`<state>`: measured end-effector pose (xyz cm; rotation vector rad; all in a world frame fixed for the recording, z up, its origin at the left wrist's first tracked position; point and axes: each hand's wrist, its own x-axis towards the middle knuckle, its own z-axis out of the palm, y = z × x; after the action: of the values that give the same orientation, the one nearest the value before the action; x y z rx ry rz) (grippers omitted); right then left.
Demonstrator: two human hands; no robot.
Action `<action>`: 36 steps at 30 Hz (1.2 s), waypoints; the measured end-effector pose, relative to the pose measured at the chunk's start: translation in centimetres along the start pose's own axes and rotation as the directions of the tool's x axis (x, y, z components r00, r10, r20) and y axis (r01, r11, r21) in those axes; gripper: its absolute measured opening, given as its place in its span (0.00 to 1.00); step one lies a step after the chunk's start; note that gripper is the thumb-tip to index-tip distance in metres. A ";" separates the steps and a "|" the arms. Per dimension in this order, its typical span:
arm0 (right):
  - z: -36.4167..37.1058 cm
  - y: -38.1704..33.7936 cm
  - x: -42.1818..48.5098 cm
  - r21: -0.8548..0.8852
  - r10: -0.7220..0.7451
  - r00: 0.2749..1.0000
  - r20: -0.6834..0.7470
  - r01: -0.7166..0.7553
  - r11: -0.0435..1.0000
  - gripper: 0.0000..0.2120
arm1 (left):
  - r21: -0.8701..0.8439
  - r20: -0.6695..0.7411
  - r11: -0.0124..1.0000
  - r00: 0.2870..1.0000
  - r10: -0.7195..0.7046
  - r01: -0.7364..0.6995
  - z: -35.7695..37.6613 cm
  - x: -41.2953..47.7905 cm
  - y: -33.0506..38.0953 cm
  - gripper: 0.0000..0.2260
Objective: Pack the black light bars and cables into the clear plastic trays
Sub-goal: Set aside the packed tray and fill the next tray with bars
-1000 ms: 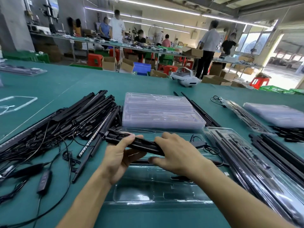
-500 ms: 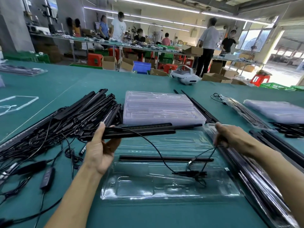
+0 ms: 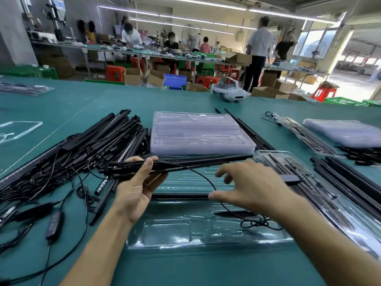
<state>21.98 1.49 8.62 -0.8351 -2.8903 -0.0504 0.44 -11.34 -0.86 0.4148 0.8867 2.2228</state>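
Note:
My left hand (image 3: 136, 188) grips the left end of black light bars (image 3: 185, 163), held level above a clear plastic tray (image 3: 185, 234) on the green table. One black bar (image 3: 179, 196) lies in the tray's slot. A thin black cable (image 3: 203, 178) loops from the held bars down to a coiled bundle (image 3: 259, 222) in the tray's right part. My right hand (image 3: 251, 186) hovers over the tray with fingers spread and holds nothing; its thumb tip is near the lying bar's right end.
A heap of black bars and tangled cables (image 3: 78, 153) fills the left. A stack of clear trays (image 3: 198, 131) sits behind. Packed trays (image 3: 305, 182) and loose bars (image 3: 350, 182) lie right. A white headset (image 3: 231, 93) rests at the far edge. People work at benches beyond.
My right hand let go of the cable at the right and moved left over the tray, fingers now spread. My left hand keeps the bars, a little lower.

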 end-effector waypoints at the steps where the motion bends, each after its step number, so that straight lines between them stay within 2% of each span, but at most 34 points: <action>1: 0.6 -0.9 0.1 -0.012 0.003 1.000 -0.001 -0.003 1.000 0.32 | -0.002 0.007 1.000 1.000 -0.001 0.001 0.3 -0.2 0.0 0.07; 4: 2.1 -2.1 0.1 0.037 0.045 0.999 -0.014 -0.045 0.998 0.17 | -0.024 0.008 0.999 1.000 -0.028 0.028 0.9 -0.6 0.2 0.03; 6: 2.1 -2.1 -0.2 0.061 0.075 0.994 -0.080 -0.070 0.996 0.09 | -0.026 0.022 0.999 0.999 -0.040 0.040 1.0 -0.8 0.3 0.05; 8: 1.7 -1.4 -0.6 0.085 0.101 0.966 -0.237 -0.083 0.993 0.04 | 0.010 0.046 0.996 0.995 -0.092 0.092 1.0 -0.9 0.3 0.05; 9: 1.5 -0.8 -0.8 0.090 0.107 0.942 -0.317 -0.082 0.993 0.04 | 0.019 0.045 0.990 0.989 -0.142 0.142 1.0 -1.0 0.3 0.05; 10: 1.2 -0.1 -1.0 0.090 0.109 0.927 -0.360 -0.082 0.993 0.07 | 0.026 0.041 0.982 0.982 -0.187 0.186 1.0 -1.1 0.2 0.09; 12: 0.4 1.0 -1.2 0.071 0.108 0.950 -0.293 -0.091 0.993 0.17 | 0.043 0.045 0.972 0.971 -0.233 0.232 1.1 -1.3 0.1 0.15; 14: -0.2 1.8 -1.4 0.011 0.131 0.982 -0.134 -0.131 0.991 0.27 | 0.062 0.106 0.976 0.971 -0.216 0.211 1.2 -1.5 0.0 0.10; 17: -0.1 2.1 -1.9 -0.115 0.107 0.994 -0.015 -0.108 0.988 0.38 | 0.054 0.148 0.976 0.964 -0.219 0.213 1.8 -1.9 0.1 0.07; 19: 0.6 1.7 -2.2 -0.173 0.066 0.997 0.030 -0.060 0.983 0.37 | 0.037 0.094 0.965 0.960 -0.262 0.259 2.0 -2.0 0.1 0.08; 23: 1.5 1.3 -2.3 -0.224 0.043 0.999 -0.012 -0.044 0.974 0.16 | 0.050 0.075 0.943 0.941 -0.331 0.328 1.8 -2.2 0.4 0.14; 25: 1.0 2.0 -2.1 -0.218 0.069 0.998 -0.006 -0.069 0.973 0.10 | 0.028 0.134 0.959 0.949 -0.284 0.283 1.4 -2.1 0.6 0.12; 26: 0.6 2.6 -1.9 -0.213 0.087 0.996 0.011 -0.083 0.974 0.09 | 0.027 0.151 0.976 0.964 -0.217 0.216 1.2 -1.9 0.6 0.12; 29: -0.1 4.4 -1.5 -0.207 0.140 0.988 0.071 -0.123 0.971 0.11 | 0.142 0.132 0.990 0.991 0.003 -0.022 0.6 -1.6 0.5 0.18; 31: 0.1 5.3 -1.2 -0.217 0.170 0.977 0.128 -0.139 0.966 0.13 | 0.212 0.143 0.972 0.987 0.069 -0.098 0.3 -1.6 0.4 0.20; 33: 0.6 5.9 -1.1 -0.208 0.190 0.963 0.191 -0.150 0.967 0.14 | 0.423 0.190 0.879 0.970 0.152 -0.220 0.0 -1.6 0.3 0.16; 34: 0.9 6.1 -1.1 -0.202 0.188 0.958 0.216 -0.145 0.969 0.14 | 0.566 0.249 0.764 0.948 0.198 -0.308 -0.1 -1.7 0.2 0.13; 36: 1.7 6.0 -0.9 -0.210 0.173 0.957 0.235 -0.124 0.970 0.15 | 0.786 0.412 0.431 0.896 0.168 -0.442 -0.4 -2.0 -0.2 0.12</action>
<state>25.76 6.24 6.78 -1.1718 -3.0823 -0.2299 1.77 -12.80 -1.33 1.4428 1.8857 1.7324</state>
